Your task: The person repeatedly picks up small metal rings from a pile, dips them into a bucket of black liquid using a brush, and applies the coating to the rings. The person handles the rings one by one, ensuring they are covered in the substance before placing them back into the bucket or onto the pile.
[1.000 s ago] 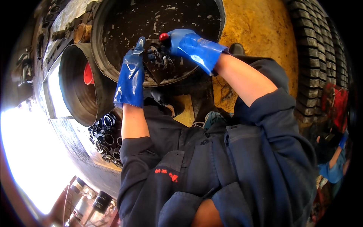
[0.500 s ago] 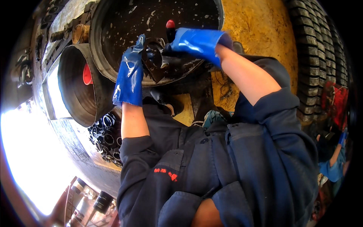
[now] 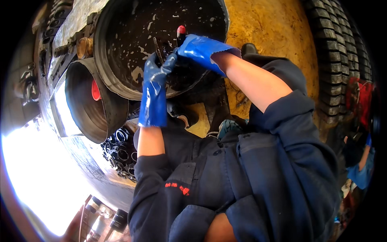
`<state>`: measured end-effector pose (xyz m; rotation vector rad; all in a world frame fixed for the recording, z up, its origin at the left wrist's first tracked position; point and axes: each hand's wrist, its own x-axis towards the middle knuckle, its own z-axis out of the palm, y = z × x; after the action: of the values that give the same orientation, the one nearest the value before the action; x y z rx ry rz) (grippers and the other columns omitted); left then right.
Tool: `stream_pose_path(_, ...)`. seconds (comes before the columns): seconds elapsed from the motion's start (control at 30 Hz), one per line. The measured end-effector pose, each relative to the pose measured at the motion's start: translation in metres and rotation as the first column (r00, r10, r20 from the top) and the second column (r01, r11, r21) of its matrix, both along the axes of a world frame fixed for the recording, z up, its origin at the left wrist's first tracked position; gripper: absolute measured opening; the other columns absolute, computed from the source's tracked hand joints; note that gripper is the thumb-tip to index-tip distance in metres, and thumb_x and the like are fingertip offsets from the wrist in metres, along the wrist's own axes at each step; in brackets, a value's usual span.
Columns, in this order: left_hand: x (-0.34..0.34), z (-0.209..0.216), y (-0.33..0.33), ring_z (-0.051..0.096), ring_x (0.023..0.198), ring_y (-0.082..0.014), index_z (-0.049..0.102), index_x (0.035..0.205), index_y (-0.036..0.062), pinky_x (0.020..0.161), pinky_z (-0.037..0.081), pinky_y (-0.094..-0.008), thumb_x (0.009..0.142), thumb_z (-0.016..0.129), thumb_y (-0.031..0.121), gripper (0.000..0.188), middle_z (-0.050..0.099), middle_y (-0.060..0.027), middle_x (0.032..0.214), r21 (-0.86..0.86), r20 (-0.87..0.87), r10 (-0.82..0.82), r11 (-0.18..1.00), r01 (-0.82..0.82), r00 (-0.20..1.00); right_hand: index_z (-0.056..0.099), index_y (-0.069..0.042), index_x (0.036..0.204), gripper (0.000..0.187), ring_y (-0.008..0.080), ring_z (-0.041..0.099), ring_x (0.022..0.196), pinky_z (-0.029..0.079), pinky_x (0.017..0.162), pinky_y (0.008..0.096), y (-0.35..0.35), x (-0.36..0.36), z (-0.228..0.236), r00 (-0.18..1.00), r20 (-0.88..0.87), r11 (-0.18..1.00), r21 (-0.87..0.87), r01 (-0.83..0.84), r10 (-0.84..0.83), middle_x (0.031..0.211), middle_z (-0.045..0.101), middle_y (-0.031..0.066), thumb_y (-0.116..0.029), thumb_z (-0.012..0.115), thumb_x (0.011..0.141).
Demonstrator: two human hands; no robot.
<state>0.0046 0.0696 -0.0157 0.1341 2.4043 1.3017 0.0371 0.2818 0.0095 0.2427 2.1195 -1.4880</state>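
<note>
Both my hands wear long blue rubber gloves over a large round black tub (image 3: 109, 85) of dark liquid with pale flecks of foam. My left hand (image 3: 155, 76) is closed around a dark, wet metal part (image 3: 159, 50), seen nearly edge-on above its fingers. In my right hand (image 3: 198, 47) is a black-handled tool with a red end (image 3: 181, 32), which points up out of the fist. The tool's working end is hidden between the hands, close to the metal part.
Left of the tub, a tilted round container (image 3: 90, 105) has a red object (image 3: 96, 90) inside. Dark metal rings (image 3: 121, 153) are heaped beside my left forearm. Large tyres (image 3: 330, 60) stand at right along the yellow floor (image 3: 266, 36). Another person's blue sleeve (image 3: 360, 173) shows at far right.
My left hand has moved right and down, closer to my right hand. The metal part has turned from showing its round opening to nearly edge-on. The red-ended tool stays in my right hand.
</note>
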Motion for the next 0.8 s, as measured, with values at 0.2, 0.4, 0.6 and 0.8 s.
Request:
stream_pose_path(0.2, 0.05, -0.02, 0.009, 0.07, 0.115, -0.0378, 0.059, 0.139, -0.0013, 0.099, 0.055, -0.0414, 0.091, 0.078, 0.039, 0.066, 0.069, -0.0257, 0.128, -0.4, -0.275, 0.119, 0.888, -0.226, 0.954, 0.076, -0.001, 0.108, 0.033, 0.0237, 0.068, 0.092, 0.048, 0.087, 0.035, 0.006, 0.005, -0.022, 0.954, -0.286, 0.996, 0.013, -0.092, 0.092, 0.1, 0.074, 0.017, -0.028, 0.058, 0.101)
stream_pose_path(0.4, 0.004, -0.029, -0.023, 0.072, 0.087, -0.0206, 0.066, 0.123, -0.0059, 0.08, 0.057, -0.0332, 0.099, 0.073, 0.037, 0.05, 0.076, -0.0128, 0.101, 0.064, -0.023, 0.316, 0.947, -0.314, 0.948, 0.075, -0.007, 0.115, 0.034, 0.029, 0.071, 0.099, 0.052, 0.087, 0.0371, -0.015, -0.016, -0.006, 0.999, 0.036, 0.998, 0.047, -0.042, 0.04, 0.104, 0.077, 0.015, -0.034, 0.066, 0.096)
stream_pose_path(0.6, -0.006, 0.01, -0.016, 0.062, 0.068, -0.012, 0.072, 0.105, 0.0031, 0.067, 0.05, -0.0284, 0.1, 0.072, 0.044, 0.041, 0.072, -0.004, 0.086, 0.112, 0.179, 0.361, 0.917, -0.383, 0.915, 0.076, -0.02, 0.112, 0.026, 0.0304, 0.072, 0.105, 0.058, 0.088, 0.0394, -0.029, -0.025, -0.048, 0.706, -0.498, 0.794, 0.588, -0.153, 0.505, 0.107, 0.077, 0.0042, -0.024, 0.074, 0.086)
stream_pose_path(0.8, -0.032, 0.018, -0.039, 0.069, 0.078, -0.0212, 0.07, 0.105, 0.0025, 0.068, 0.056, -0.0364, 0.098, 0.071, 0.048, 0.046, 0.073, -0.0103, 0.088, 0.154, 0.314, 0.471, 0.832, -0.533, 0.825, 0.075, -0.006, 0.111, 0.047, 0.0271, 0.071, 0.082, 0.056, 0.076, 0.0397, -0.021, -0.045, -0.001, 0.976, -0.119, 0.97, 0.181, -0.161, 0.184, 0.09, 0.076, 0.0151, -0.049, 0.071, 0.092)
